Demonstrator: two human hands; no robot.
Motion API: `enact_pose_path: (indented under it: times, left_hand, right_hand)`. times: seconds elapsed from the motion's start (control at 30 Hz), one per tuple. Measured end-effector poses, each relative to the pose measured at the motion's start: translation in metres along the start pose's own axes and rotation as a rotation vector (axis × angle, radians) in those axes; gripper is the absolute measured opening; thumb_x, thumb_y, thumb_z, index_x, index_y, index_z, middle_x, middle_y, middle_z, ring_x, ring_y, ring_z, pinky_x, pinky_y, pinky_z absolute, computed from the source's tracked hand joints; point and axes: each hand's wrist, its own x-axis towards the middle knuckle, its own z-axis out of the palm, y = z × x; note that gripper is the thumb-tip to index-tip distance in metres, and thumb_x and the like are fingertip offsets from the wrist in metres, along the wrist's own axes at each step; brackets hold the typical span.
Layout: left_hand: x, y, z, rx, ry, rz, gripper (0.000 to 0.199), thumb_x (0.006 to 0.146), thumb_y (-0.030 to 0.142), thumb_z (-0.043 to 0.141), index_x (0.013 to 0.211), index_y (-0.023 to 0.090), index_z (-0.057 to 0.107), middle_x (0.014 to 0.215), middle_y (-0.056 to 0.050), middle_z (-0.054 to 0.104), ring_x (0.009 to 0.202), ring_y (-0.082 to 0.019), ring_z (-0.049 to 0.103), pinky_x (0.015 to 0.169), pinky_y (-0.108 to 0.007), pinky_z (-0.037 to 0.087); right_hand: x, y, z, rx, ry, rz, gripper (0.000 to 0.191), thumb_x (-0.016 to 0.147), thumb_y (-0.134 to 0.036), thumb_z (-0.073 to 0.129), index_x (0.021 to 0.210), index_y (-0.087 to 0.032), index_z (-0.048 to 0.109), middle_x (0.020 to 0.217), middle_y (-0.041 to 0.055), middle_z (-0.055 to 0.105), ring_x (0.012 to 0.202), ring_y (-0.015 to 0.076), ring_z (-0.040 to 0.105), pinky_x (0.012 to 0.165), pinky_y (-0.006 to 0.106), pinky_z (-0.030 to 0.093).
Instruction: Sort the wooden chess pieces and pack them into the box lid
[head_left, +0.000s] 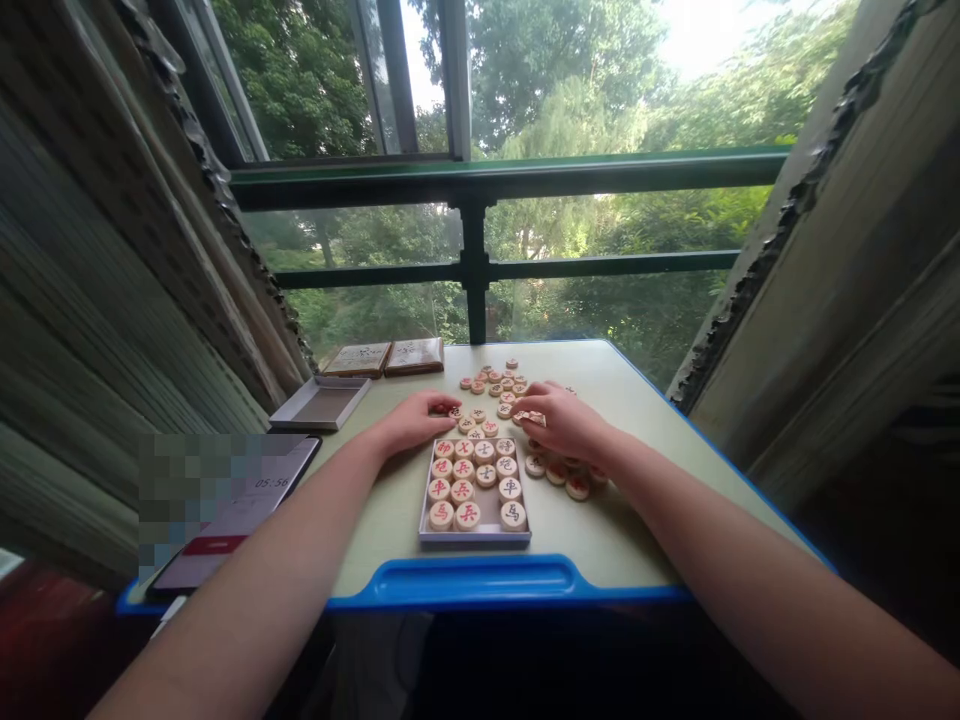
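Note:
My left hand rests at the left of the loose pieces, thumb and fingers curved around a Chinese chess piece at its fingertips. Over the right side of the pile, my right hand has its fingers bent around some Chinese chess pieces; its palm hides others. Between my forearms lies a shallow open box with round wooden pieces in rows. Red-marked pieces fill its left columns, and black-marked ones stand in the right column. Part of its third column shows bare bottom.
More loose pieces spread toward the back, and several lie under my right wrist. An empty box lid and an open wooden case sit at back left. A phone showing a timer lies beside my left forearm. Blue trim edges the table.

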Motion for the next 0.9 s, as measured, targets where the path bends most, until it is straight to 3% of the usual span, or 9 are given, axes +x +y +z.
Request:
enact_pose_path:
  times: [0.17, 0.27, 0.5, 0.57, 0.73, 0.9]
  left_hand:
    - [0.0, 0.003, 0.002, 0.009, 0.037, -0.019, 0.054, 0.065, 0.033, 0.065, 0.115, 0.013, 0.058, 0.105, -0.01, 0.064, 0.098, -0.022, 0.057, 0.088, -0.034, 0.045]
    - [0.001, 0.002, 0.004, 0.043, 0.067, -0.011, 0.049, 0.066, 0.035, 0.063, 0.11, 0.014, 0.061, 0.102, -0.009, 0.065, 0.095, -0.021, 0.058, 0.086, -0.032, 0.046]
    - [0.006, -0.005, 0.012, 0.198, 0.175, 0.065, 0.036, 0.068, 0.039, 0.058, 0.094, 0.017, 0.067, 0.094, -0.006, 0.064, 0.084, -0.02, 0.058, 0.077, -0.031, 0.047]
    - [0.006, -0.005, 0.012, 0.21, 0.184, 0.063, 0.036, 0.067, 0.039, 0.059, 0.095, 0.018, 0.067, 0.093, -0.006, 0.063, 0.083, -0.02, 0.058, 0.077, -0.031, 0.047]
    - [0.006, -0.001, 0.011, 0.26, 0.227, 0.167, 0.031, 0.071, 0.038, 0.054, 0.093, 0.019, 0.067, 0.1, -0.006, 0.061, 0.09, -0.02, 0.056, 0.083, -0.03, 0.045]
    - [0.006, -0.002, 0.009, 0.213, 0.189, 0.088, 0.034, 0.07, 0.04, 0.057, 0.093, 0.017, 0.066, 0.098, -0.006, 0.064, 0.081, -0.019, 0.057, 0.076, -0.03, 0.046]
  right_hand:
    - [0.001, 0.007, 0.0, -0.075, 0.058, 0.236, 0.028, 0.083, -0.028, 0.045, 0.098, -0.024, 0.067, 0.107, 0.0055, 0.06, 0.089, 0.0199, 0.052, 0.077, 0.03, 0.04]
    - [0.002, 0.012, -0.001, -0.078, 0.026, 0.349, 0.029, 0.083, -0.03, 0.043, 0.096, -0.023, 0.068, 0.104, 0.0059, 0.062, 0.089, 0.019, 0.055, 0.074, 0.027, 0.041]
    - [0.002, 0.023, -0.019, -0.027, -0.004, 0.402, 0.038, 0.072, -0.01, 0.047, 0.104, -0.019, 0.065, 0.1, 0.0052, 0.066, 0.085, 0.015, 0.059, 0.073, 0.021, 0.042]
    - [-0.001, 0.025, -0.026, -0.052, -0.069, 0.421, 0.042, 0.069, -0.006, 0.047, 0.105, -0.018, 0.065, 0.097, 0.0052, 0.067, 0.082, 0.0151, 0.06, 0.068, 0.02, 0.042]
    - [-0.008, 0.025, -0.031, -0.135, -0.345, 0.426, 0.043, 0.069, -0.009, 0.05, 0.108, -0.02, 0.063, 0.091, 0.0072, 0.068, 0.073, 0.0174, 0.061, 0.057, 0.023, 0.04]
    - [-0.008, 0.019, -0.032, -0.092, -0.335, 0.446, 0.042, 0.072, -0.013, 0.05, 0.113, -0.021, 0.06, 0.093, 0.0066, 0.068, 0.075, 0.0174, 0.061, 0.06, 0.023, 0.04]
